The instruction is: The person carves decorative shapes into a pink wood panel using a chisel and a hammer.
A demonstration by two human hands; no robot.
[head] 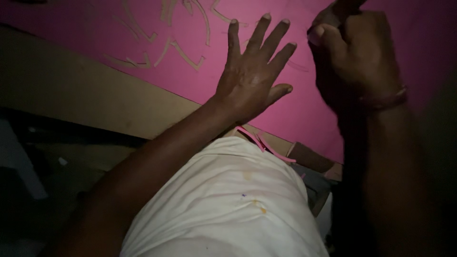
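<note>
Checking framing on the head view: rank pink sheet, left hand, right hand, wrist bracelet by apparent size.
1. pink sheet
2. left hand and right hand: alike, and nearness to the camera differs, so unranked
3. bracelet

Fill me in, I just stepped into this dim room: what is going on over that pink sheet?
A person leans over a pink sheet lying on a brown board. The left hand presses flat on the sheet, fingers spread. The right hand is closed around something dark and small near the sheet's upper part; what it is cannot be told. Curved shapes are cut through the sheet, showing tan beneath, and thin pink strips lie at its near edge.
</note>
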